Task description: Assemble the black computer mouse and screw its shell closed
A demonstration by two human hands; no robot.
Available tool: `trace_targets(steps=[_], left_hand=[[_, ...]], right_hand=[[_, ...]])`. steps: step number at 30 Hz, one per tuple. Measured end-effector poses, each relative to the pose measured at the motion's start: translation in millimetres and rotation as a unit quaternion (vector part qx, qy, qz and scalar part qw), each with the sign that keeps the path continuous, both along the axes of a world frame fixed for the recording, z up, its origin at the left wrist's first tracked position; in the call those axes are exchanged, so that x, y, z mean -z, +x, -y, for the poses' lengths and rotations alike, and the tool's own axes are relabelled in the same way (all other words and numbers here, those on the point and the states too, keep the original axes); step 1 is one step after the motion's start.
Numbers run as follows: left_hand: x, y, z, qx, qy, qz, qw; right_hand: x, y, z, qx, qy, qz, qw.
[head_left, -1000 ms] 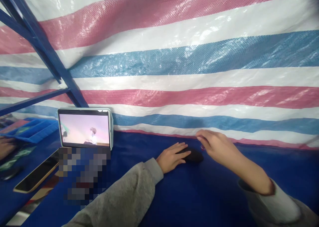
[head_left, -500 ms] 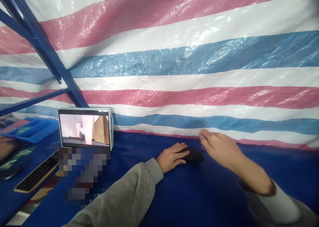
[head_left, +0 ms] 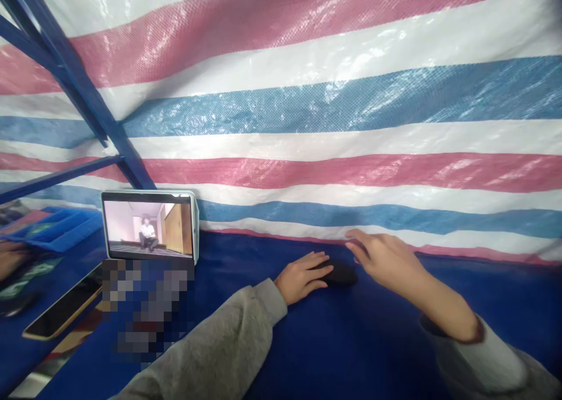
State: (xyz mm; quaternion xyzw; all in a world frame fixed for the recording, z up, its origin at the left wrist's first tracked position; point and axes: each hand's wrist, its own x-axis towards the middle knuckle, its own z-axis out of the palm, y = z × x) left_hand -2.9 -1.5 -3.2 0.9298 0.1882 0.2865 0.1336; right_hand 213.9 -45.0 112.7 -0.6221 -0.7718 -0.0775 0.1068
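Note:
A dark, smooth, rounded object shaped like a computer mouse (head_left: 343, 273) lies on the blue table surface (head_left: 333, 341). My left hand (head_left: 304, 277) rests with its fingers stretched out and apart, the fingertips touching the left end of that dark object. Just beyond its right end, my right hand (head_left: 381, 259) is raised with the wrist bent. Its forefinger and thumb point left with a gap between them, and no held thing shows. A tiny reddish speck by the thumb is too small to name. The other right fingers are partly hidden.
A tablet (head_left: 149, 227) playing a video stands at the left, with a phone (head_left: 65, 303) lying in front. Further left are a blue divided tray (head_left: 65, 230) and another person's blurred hand (head_left: 11, 259). Striped plastic sheeting (head_left: 329, 107) and a blue metal frame (head_left: 88, 101) rise behind.
The right forefinger and thumb, close together before, have come apart, and the hand has shifted slightly left. My left hand stays in place. The video picture on the tablet has changed.

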Motion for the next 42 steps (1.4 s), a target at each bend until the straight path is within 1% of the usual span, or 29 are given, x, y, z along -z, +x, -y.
trace_targets(steps=[6,13,19,23,26,31,36,42], left_hand=[[-1.1,-0.3,-0.1,-0.003,0.002,0.000,1.000],[0.5,-0.8,-1.4,0.000,0.003,0.000,1.000],[1.3,-0.4,-1.2,0.002,0.002,0.003,1.000],[-0.6,-0.2,-0.2,0.003,0.001,0.012,1.000],[-1.2,0.0,0.0,0.003,0.002,0.013,1.000],[0.5,0.1,-0.8,-0.001,0.004,0.010,1.000],[0.6,-0.2,-0.9,-0.001,0.008,0.004,1.000],[0.0,0.2,-0.4,0.002,0.003,0.012,1.000]], right_hand=[[-2.2,-1.4,0.6,0.018,-0.022,-0.017,0.999],[-3.9,1.4,-0.1,-0.014,-0.001,-0.047,0.999],[-6.2,3.2,-1.4,0.016,-0.033,-0.038,0.999],[-8.0,2.7,1.1,0.027,-0.029,-0.031,0.999],[-8.3,2.6,2.5,0.017,-0.019,-0.031,0.999],[-7.2,4.3,1.8,-0.019,-0.009,-0.033,0.999],[-7.4,5.5,-0.4,-0.011,-0.017,-0.010,1.000],[-7.8,5.9,-0.8,-0.008,-0.005,-0.014,1.000]])
